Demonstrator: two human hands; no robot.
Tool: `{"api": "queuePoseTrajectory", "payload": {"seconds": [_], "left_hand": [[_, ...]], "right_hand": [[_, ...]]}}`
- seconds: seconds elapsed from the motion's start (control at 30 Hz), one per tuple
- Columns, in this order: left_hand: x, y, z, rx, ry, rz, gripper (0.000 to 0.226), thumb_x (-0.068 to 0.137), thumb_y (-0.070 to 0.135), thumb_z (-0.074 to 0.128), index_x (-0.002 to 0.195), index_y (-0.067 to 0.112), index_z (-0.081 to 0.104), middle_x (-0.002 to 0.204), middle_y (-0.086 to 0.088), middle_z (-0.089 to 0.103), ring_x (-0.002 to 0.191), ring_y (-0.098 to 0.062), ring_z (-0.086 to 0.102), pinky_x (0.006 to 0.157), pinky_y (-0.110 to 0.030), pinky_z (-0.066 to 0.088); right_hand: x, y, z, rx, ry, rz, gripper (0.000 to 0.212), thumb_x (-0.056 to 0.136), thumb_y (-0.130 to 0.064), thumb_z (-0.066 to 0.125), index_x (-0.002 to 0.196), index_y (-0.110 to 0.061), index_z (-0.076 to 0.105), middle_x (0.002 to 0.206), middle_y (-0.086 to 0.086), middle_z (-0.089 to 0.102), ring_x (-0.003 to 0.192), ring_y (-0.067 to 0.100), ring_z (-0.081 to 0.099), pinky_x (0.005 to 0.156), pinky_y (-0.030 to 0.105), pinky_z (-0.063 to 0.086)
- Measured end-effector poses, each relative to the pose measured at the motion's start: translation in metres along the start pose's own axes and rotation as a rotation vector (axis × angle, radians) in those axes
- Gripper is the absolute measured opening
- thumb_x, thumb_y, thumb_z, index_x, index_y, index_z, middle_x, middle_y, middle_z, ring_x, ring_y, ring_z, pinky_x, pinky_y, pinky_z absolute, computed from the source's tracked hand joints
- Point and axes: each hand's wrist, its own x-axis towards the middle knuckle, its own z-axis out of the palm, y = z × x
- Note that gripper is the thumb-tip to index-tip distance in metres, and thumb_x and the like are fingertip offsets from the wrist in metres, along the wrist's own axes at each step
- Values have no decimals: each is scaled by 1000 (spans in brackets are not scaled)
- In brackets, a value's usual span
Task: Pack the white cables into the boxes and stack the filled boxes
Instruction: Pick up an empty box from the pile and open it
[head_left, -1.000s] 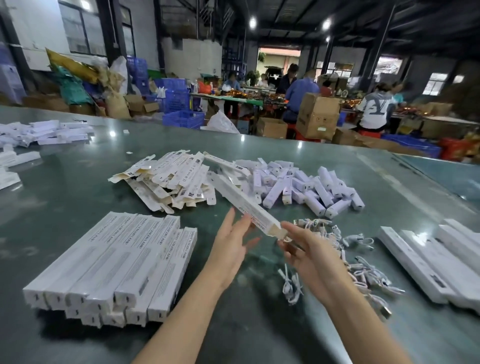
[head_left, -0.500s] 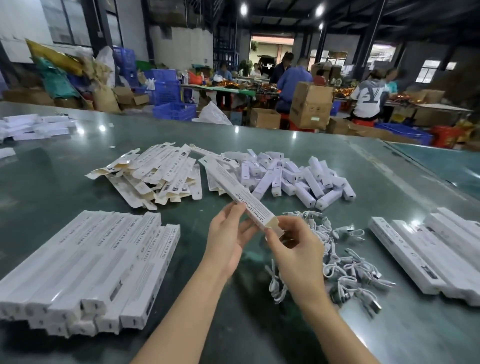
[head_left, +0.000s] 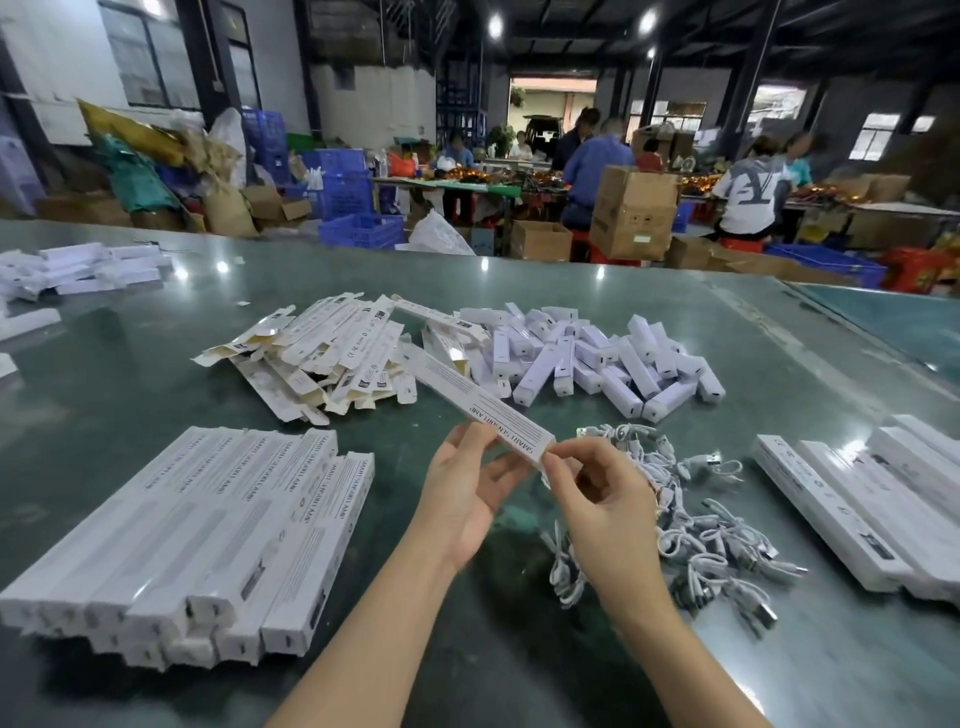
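Note:
I hold one long white box (head_left: 467, 395) slanting away from me above the green table (head_left: 675, 312). My left hand (head_left: 462, 488) grips its near part from below, thumb on top. My right hand (head_left: 597, 499) pinches the box's near end flap. A loose pile of coiled white cables (head_left: 691, 525) lies just right of my right hand. A stack of long white boxes (head_left: 208, 525) sits to the left of my left arm. Whether a cable is inside the held box is hidden.
Flat unfolded box sleeves (head_left: 317, 353) are heaped at centre left and short white boxes (head_left: 587, 358) at centre right. More long white boxes (head_left: 872, 499) lie at the right edge and some (head_left: 88, 267) at far left. People work at tables (head_left: 467, 184) beyond.
My left hand has gone from open beside the box to gripping it. My right hand's fingers have moved onto the box's near end. The box has come slightly closer.

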Motion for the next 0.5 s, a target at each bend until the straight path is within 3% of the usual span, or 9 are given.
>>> {"api": "queuePoseTrajectory", "payload": {"seconds": [0.13,0.27,0.4,0.5], "left_hand": [[2,-2,-3,17,-49,-16,22,96,2,52,117,4,48,102,-25,68,99,-39,69,86,-42,59],[5,-4,-4,26,-42,-22,40,95,2,51,133,-8,44,126,-38,55,115,-50,58,89,-44,56],[4,-2,-2,0,-70,4,41,84,5,59,123,0,48,114,-33,58,93,-34,66,77,-36,61],[3,-2,-2,-22,-87,4,50,75,9,63,122,0,49,110,-29,60,89,-31,67,76,-36,61]], "right_hand": [[0,1,0,7,-14,56,10,88,-9,65,86,-15,57,62,6,52,56,8,45,53,21,39],[1,-3,1,210,-56,148,10,89,-10,65,96,-15,60,76,3,60,65,12,56,60,23,48],[4,-1,1,396,-70,314,16,92,-9,61,107,-9,63,82,6,63,62,10,57,56,19,48],[6,0,-2,526,-106,411,18,93,-9,59,109,-5,66,86,9,65,62,11,55,58,19,47]]}}
